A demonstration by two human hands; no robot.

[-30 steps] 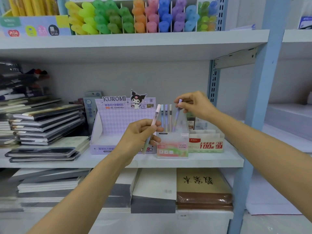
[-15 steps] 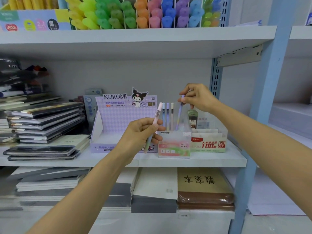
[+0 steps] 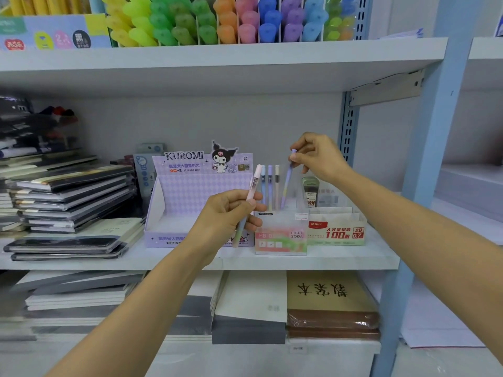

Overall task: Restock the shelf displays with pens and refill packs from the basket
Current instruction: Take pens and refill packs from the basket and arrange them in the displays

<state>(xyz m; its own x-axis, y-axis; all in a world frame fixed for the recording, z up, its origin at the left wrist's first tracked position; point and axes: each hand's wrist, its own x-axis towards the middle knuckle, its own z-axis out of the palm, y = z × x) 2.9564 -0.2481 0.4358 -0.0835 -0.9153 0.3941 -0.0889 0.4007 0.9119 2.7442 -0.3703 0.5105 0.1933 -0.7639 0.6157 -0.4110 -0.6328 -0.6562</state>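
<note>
My left hand (image 3: 226, 216) grips a pink-capped pastel pen (image 3: 253, 186) in front of the clear Fruit Soda pen holder (image 3: 280, 238) on the middle shelf. My right hand (image 3: 318, 156) pinches the top of a purple pen (image 3: 285, 186) whose lower end is inside that holder, tilted. Three more pens (image 3: 270, 183) stand upright in the holder. The purple Kuromi display box (image 3: 196, 202) stands to the left of the holder, its tray bare. The basket is out of view.
A refill-lead display box (image 3: 337, 229) sits to the right of the holder. Stacked notebooks (image 3: 68, 205) fill the shelf's left side. Highlighters (image 3: 223, 20) line the upper shelf. Paper stacks (image 3: 253, 306) lie below. A blue upright (image 3: 424, 186) bounds the right.
My right hand with the purple pen has risen slightly and shifted right, tilting the pen in the holder. My left hand keeps the pink pen nearly still.
</note>
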